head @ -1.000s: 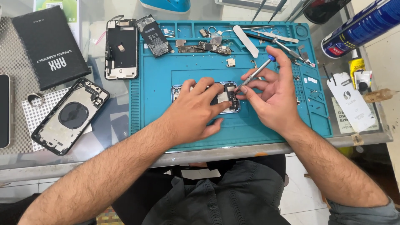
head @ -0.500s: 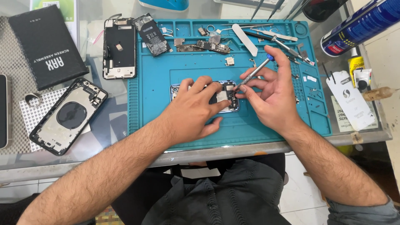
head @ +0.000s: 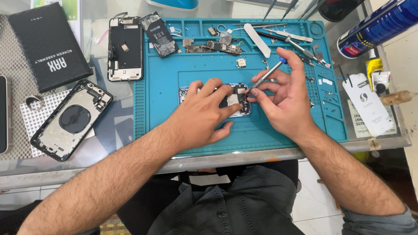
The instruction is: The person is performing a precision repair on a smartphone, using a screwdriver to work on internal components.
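On the opened phone (head: 237, 99), left hand (head: 201, 114) flat, right hand (head: 285, 101) pinching screwdriver (head: 266, 75).

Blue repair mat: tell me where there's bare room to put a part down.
On the blue silicone repair mat, bare patches lie left of the left hand, below the black battery, and along the near edge under both hands. The far trays around the white plastic pry tool are crowded.

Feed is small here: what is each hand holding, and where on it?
Right hand pinches a slim metal screwdriver near its lower shaft. Left hand grips nothing; it presses flat on the opened phone body.
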